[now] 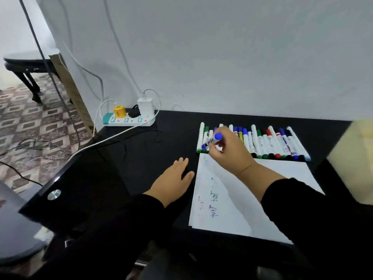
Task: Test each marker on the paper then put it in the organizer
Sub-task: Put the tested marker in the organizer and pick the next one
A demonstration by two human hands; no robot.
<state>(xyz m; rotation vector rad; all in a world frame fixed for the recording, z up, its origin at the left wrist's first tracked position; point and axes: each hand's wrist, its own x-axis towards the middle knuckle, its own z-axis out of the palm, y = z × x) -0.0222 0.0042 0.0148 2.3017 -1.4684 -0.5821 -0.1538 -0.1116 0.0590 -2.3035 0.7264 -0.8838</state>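
My right hand (228, 150) grips a white marker with a blue cap (212, 140), held tilted above the far left corner of the white paper (238, 199). The paper lies on the black table and carries red and blue scribbles along its left side. Behind it a row of several markers (278, 144) with green, blue, red and black caps lies side by side. My left hand (173, 182) rests flat on the table just left of the paper, fingers straight. A pale yellow boxy thing (355, 158), blurred, stands at the right edge.
A white power strip (129, 120) with a yellow plug and a white charger sits at the table's far left corner; a white cable (105, 141) runs from it across the table. The wall is close behind. The table's left edge drops to a patterned floor.
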